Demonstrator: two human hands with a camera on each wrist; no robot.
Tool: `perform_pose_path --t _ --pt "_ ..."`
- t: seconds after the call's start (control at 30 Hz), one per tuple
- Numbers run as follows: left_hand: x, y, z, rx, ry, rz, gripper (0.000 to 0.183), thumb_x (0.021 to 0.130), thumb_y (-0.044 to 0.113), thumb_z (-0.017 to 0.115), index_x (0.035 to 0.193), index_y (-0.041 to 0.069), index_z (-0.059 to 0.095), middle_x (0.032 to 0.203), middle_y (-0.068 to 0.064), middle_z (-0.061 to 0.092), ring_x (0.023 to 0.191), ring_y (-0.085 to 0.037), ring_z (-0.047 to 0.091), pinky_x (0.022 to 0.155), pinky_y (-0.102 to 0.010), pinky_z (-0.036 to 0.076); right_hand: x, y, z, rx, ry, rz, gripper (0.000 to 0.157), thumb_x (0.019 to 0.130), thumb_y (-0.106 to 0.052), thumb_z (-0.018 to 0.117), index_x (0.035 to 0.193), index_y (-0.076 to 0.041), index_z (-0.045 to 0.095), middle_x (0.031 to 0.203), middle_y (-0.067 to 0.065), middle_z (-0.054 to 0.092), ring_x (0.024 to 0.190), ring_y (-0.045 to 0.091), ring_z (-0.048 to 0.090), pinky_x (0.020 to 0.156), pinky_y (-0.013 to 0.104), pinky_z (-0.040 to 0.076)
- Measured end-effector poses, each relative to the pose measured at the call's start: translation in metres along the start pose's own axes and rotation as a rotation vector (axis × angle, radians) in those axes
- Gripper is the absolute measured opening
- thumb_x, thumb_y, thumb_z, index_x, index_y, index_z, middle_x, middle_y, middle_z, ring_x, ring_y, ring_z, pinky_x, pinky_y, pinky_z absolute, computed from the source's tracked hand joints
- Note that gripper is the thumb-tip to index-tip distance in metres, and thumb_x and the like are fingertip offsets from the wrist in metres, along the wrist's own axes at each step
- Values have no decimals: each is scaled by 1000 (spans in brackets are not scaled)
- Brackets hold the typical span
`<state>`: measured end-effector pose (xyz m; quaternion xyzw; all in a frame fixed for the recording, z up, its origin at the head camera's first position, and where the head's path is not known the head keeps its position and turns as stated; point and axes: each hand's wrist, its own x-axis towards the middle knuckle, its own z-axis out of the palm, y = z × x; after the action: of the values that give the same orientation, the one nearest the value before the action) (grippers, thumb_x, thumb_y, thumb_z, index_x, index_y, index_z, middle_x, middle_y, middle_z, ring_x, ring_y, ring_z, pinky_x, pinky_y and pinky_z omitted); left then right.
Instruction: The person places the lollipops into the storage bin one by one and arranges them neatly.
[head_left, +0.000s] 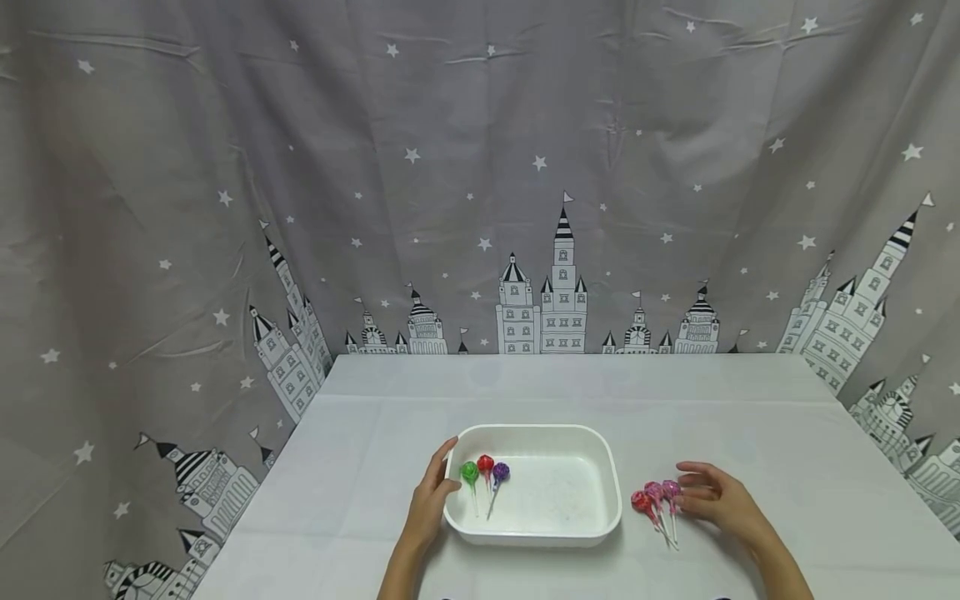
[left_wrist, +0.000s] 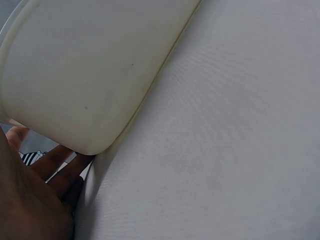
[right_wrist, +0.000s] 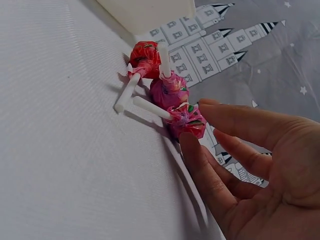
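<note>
At the far left a grey curtain (head_left: 150, 333), printed with white stars and castle drawings (head_left: 291, 367), hangs beside the white-covered bench (head_left: 337, 483) and runs on behind it to the right. The left hand (head_left: 427, 504) comes next, its grip closed on the left side of a white tray (head_left: 532, 537): the thumb reaches over the rim, while the left wrist view shows other fingers against the outer wall, low by the bench. Inside the tray, gathered towards its left end, lie three lollipops side by side: a green lollipop (head_left: 469, 472), then a red lollipop (head_left: 485, 464), then a purple lollipop (head_left: 501, 472), sticks towards the person, the purple one's slanting to the left. The rest of the tray floor is bare. Just beyond the tray's right wall, three more lie together on the bench: a second red lollipop (head_left: 641, 501), a middle pink lollipop (head_left: 654, 491) and an end pink lollipop (head_left: 672, 489), heads close together, sticks again towards the person. At the right is the right hand (head_left: 720, 504), thumb and forefinger tips at either side of the end pink lollipop's head; whether its grip pinches the candy, I cannot tell.
</note>
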<state>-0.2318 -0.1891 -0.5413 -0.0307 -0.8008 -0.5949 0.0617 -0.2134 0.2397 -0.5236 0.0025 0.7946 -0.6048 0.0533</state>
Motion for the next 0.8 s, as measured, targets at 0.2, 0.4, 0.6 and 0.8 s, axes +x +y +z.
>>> perform_pose_path --t 0.2,0.4,0.6,0.8 --pt "0 1 -1 -2 -16 6 63 81 9 48 140 30 38 137 -20 43 126 -39 38 97 -57 32 2 1 3 -65 10 5 61 76 -13 73 127 6 46 117 25 54 98 26 61 75 29 52" --pt "-6 23 -4 -13 -35 1 62 81 4 47 141 19 37 136 -25 41 125 -43 37 96 -58 33 2 0 8 -180 34 31 61 73 -19 76 124 4 51 112 18 58 96 24 60 75 29 49" --pt "-14 42 -5 8 -31 -2 61 82 5 46 141 15 38 136 -26 41 125 -43 38 96 -58 33 2 -1 10 -258 34 -1 58 71 -18 77 120 4 55 109 17 61 94 24 61 78 31 47" --pt "-14 41 -5 0 -33 -1 61 82 4 46 141 16 37 137 -26 40 126 -43 36 97 -60 30 1 -4 12 -323 46 -27 55 68 -17 78 115 3 58 106 16 64 91 23 63 83 42 46"
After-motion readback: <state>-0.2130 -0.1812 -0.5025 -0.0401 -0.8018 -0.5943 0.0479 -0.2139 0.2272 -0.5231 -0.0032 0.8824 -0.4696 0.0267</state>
